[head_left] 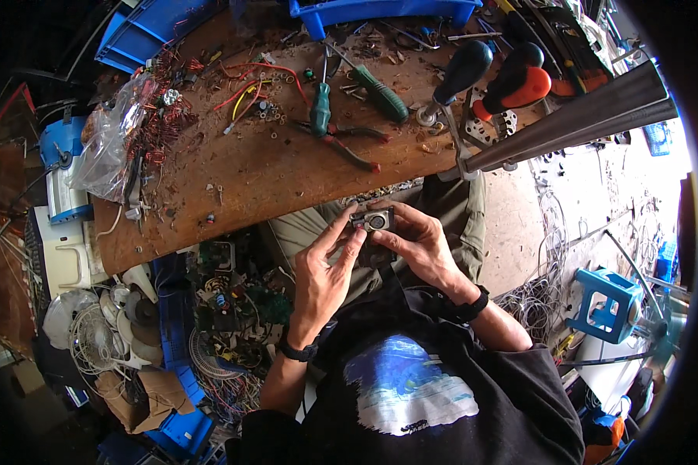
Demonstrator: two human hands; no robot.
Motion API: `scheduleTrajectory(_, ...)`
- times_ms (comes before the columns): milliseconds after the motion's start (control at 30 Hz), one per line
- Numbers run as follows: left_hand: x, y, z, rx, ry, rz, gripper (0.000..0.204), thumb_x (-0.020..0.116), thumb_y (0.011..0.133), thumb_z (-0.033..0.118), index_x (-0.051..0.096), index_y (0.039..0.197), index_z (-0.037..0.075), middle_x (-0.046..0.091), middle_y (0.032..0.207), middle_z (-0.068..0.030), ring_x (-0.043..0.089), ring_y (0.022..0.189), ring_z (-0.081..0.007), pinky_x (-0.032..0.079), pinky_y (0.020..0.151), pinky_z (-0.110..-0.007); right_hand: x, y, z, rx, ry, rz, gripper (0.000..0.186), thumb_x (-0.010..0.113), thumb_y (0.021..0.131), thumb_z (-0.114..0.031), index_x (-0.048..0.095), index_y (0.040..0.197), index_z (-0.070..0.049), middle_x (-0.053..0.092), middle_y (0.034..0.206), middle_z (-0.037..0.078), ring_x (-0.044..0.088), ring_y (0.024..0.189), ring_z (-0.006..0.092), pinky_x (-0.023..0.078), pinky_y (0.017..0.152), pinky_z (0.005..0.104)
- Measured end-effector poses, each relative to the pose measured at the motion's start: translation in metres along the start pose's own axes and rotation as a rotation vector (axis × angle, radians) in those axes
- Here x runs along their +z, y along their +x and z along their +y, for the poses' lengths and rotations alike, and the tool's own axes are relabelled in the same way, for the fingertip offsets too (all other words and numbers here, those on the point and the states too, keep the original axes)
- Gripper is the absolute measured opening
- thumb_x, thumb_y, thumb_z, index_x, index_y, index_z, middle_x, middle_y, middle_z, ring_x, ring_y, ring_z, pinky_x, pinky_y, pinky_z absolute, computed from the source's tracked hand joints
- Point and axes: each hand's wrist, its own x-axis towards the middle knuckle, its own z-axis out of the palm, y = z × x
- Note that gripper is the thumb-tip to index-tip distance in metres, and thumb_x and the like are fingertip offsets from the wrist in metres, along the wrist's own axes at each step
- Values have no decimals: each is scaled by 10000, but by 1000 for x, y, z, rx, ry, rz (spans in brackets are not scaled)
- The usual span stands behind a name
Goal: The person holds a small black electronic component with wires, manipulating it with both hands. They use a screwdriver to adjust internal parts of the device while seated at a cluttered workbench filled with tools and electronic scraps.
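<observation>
Just off the bench's near edge, above my lap, I hold a small dark boxy part [378, 220] with a round metal disc set in its face. My left hand [322, 267] pinches its left side between thumb and fingertips. On the opposite side, the thumb and fingers of my right hand [426, 249] grip it. What kind of device it is cannot be made out. A green-handled screwdriver [319, 112] and red-and-black pliers [349, 149] lie on the bench beyond my hands, beside a second green screwdriver [381, 93].
Scraps and small metal bits litter the wooden bench [264, 186]. Red and yellow wires [248, 97] and a plastic bag [112, 147] by copper coils lie leftward. A long metal bar [574, 116] juts out at right. Circuit boards [240, 298] pile below left; a blue stool [609, 306] stands right.
</observation>
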Motion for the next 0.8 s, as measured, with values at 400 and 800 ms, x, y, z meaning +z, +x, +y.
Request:
scheduleTrajectory(400, -2, 1, -4, 45, -132, -60, 435, 690, 1040, 110, 614, 1461, 30, 764, 1224, -134, 717, 1124, -151, 564, 966, -310, 4, -3, -13, -52, 29, 17, 433, 781, 982, -116, 656, 1385, -18, 726, 1048, -22, 593, 962, 33, 507, 887, 240)
scheduleTrajectory(800, 12, -8, -2, -24, -257, 43, 449, 650, 1064, 83, 561, 1481, -56, 718, 1270, -102, 663, 1152, -122, 526, 1023, -257, 9, -5, -10, -205, -350, 158, 508, 833, 912, -120, 669, 1388, -52, 624, 931, 0, 466, 790, 75, 455, 752, 239)
